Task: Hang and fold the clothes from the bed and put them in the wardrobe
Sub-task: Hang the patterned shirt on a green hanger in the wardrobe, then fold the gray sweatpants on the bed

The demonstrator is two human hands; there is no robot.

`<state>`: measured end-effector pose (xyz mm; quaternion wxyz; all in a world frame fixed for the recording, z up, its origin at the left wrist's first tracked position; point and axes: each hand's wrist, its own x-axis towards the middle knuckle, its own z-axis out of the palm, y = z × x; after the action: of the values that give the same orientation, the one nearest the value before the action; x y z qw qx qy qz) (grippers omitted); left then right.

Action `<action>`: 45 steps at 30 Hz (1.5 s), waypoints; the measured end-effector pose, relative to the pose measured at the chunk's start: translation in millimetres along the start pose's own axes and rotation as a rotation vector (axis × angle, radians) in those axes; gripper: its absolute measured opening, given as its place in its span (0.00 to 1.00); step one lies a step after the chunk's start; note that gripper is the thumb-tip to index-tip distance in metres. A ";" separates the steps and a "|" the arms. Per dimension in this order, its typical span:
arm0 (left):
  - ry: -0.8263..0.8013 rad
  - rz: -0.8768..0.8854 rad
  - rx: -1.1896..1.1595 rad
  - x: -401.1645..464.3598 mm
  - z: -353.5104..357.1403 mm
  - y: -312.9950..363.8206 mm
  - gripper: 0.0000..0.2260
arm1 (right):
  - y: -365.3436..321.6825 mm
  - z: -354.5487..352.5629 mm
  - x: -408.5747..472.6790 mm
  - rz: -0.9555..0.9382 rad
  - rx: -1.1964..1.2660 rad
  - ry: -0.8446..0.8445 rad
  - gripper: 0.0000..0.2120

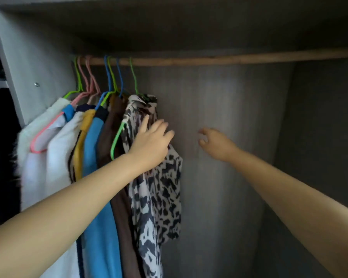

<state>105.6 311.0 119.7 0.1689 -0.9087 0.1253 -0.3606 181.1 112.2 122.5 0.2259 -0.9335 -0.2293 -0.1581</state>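
A black-and-white patterned blouse (159, 197) hangs on a green hanger (133, 77) from the wooden rail (229, 59), rightmost in a row of hung clothes. My left hand (151, 143) lies flat against the blouse's shoulder with straight fingers. My right hand (215, 143) hovers in the free space to the right of the blouse, fingers loosely curled, holding nothing. To the left of the blouse hang a brown garment (113, 141), a blue garment (96, 177) and white garments (40, 167) on pink, blue and green hangers.
The grey wardrobe back wall (219, 117) is bare to the right of the clothes, as is the rail's right part. A grey side panel (32, 67) bounds the left; the right wall (319, 117) lies in shadow.
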 end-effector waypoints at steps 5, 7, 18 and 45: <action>-0.160 0.022 -0.255 -12.4 36.9 87.8 0.20 | 48.3 20.3 -98.5 0.114 -0.154 0.024 0.20; -0.228 0.078 -0.330 -21.8 47.8 124.0 0.19 | 65.4 25.2 -141.4 0.182 -0.184 -0.005 0.20; -0.176 0.501 -1.020 -111.6 43.2 344.8 0.17 | 141.6 44.1 -408.7 0.721 -0.149 -0.131 0.16; -0.498 1.362 -1.198 -262.0 -256.6 890.8 0.15 | 219.4 -154.4 -982.3 1.776 0.120 0.333 0.12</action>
<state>-353.5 -465.0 -219.8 -0.1301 -0.6262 0.7549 0.1450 -568.7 -488.5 -214.8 0.3433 -0.7186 0.6030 -0.0466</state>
